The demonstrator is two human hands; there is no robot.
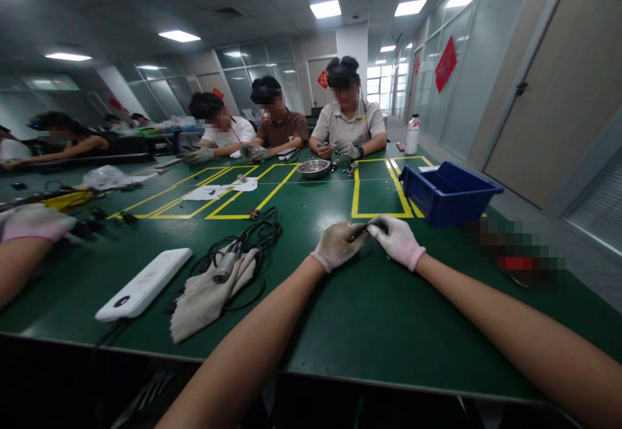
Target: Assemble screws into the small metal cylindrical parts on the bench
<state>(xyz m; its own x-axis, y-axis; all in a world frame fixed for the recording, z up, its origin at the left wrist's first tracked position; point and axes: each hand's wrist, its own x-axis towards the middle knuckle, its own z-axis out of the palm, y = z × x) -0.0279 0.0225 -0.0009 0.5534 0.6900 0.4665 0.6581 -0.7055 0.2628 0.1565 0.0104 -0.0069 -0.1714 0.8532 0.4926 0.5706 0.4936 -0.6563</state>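
My left hand (337,245), in a white work glove with grey-stained fingers, is closed in a pinch above the green table. Fingertip to fingertip with it, my right hand (396,242) is closed too, in a similar glove with a pink cuff. Something small and dark shows at the left fingers; most of it is hidden and its kind cannot be made out. What the right fingers pinch, if anything, is covered by the glove. Left of my hands, a grey cloth glove (201,299) lies under a metal cylindrical tool (227,264) with a coiled black cable (265,228).
A white power bank (146,283) lies at the left. The blue bin (444,196) stands at the right, near a blurred-out object (518,254). Across the green table (315,325) are a metal bowl (313,168) and several seated people. Another person's gloved hand (36,221) is at far left.
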